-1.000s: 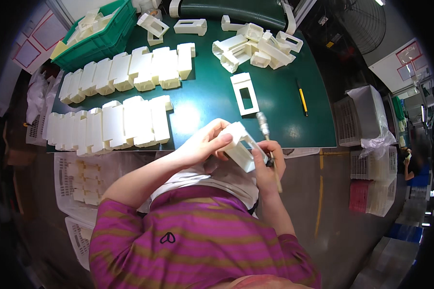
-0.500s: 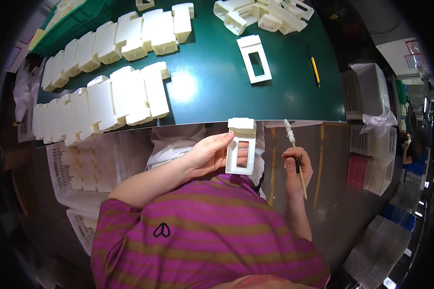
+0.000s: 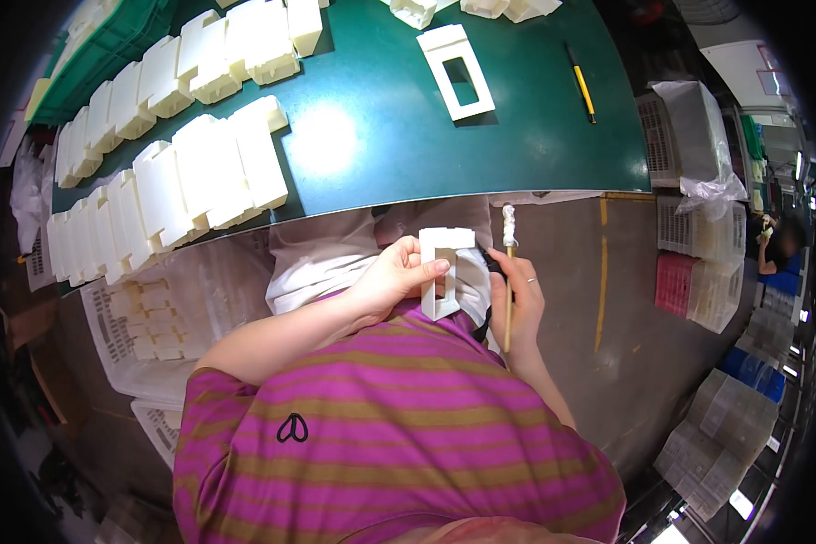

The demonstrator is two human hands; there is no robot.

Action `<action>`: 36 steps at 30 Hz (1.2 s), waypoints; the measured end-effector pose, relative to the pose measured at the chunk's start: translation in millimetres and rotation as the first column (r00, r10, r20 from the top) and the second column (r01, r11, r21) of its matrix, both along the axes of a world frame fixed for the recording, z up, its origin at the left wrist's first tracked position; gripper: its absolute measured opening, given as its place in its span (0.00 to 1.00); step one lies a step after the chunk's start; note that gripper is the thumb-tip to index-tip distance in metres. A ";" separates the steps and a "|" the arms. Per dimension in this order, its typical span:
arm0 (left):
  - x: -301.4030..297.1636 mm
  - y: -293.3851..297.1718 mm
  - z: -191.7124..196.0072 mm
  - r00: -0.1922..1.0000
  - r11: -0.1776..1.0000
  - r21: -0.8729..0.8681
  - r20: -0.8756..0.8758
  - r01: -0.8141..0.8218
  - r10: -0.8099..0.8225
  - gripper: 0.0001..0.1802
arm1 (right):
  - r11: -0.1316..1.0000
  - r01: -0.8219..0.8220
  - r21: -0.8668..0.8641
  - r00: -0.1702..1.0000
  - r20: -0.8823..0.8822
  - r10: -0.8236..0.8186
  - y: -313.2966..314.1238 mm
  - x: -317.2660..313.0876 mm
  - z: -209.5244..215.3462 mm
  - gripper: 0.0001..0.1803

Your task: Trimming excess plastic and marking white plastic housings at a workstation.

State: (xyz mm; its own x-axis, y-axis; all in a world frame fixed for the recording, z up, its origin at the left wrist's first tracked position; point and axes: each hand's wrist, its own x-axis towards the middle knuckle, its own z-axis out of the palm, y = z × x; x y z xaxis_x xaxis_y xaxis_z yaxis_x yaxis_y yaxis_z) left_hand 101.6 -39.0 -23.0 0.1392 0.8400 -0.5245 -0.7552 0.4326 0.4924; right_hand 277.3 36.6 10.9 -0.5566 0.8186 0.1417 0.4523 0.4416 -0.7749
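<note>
My left hand [image 3: 392, 283] is closed on a white plastic housing [image 3: 447, 238] with a rectangular opening, held upright over my lap. The thumb lies across its front. Beside it, my right hand [image 3: 523, 304] grips a thin wooden stick [image 3: 509, 334]. White wrapping [image 3: 509, 223] covers the stick's upper end, which points toward the table. A small dark thing [image 3: 492, 263] shows at the right fingertips, close to the housing; its kind is unclear. On the green table [image 3: 363, 172], a similar white frame [image 3: 456, 74] lies flat.
Two rows of cream plastic housings [image 3: 168, 186] stand on the table's left, beside a green crate [image 3: 118, 54]. More loose parts [image 3: 412, 11] lie at the far edge. A yellow-and-black pen-like tool [image 3: 582, 83] rests at right. Crates [image 3: 109, 331] flank the table, and a person [image 3: 775, 249] is far right.
My right hand has moved left toward the housing, bringing the stick more upright. The left hand has turned the housing, its thumb now over the front. The view has shifted, so the table appears higher.
</note>
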 end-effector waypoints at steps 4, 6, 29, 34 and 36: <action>4.5 0.6 2.3 0.995 1.000 -0.014 -0.100 0.014 -0.015 0.22 | 0.989 -0.020 0.144 0.999 0.047 0.014 -6.6 -9.3 1.4 0.15; 5.7 0.7 2.9 0.990 1.000 -0.004 -0.142 0.025 -0.025 0.22 | 0.984 -0.008 0.179 0.996 0.088 -0.008 -7.7 -9.2 1.3 0.16; 9.2 1.4 1.4 0.980 0.997 0.072 -0.191 -0.031 0.045 0.21 | 0.985 0.042 0.170 0.997 0.052 -0.052 -2.5 -4.2 2.1 0.16; 7.6 -0.5 1.0 0.981 0.997 0.074 -0.189 -0.028 0.042 0.21 | 0.982 0.054 0.183 0.998 0.022 -0.058 -1.6 -4.9 0.4 0.15; 10.0 -2.3 4.1 0.982 0.988 0.151 -0.179 -0.038 0.065 0.20 | 0.983 0.064 0.169 0.997 0.027 -0.069 0.7 -2.2 -2.7 0.14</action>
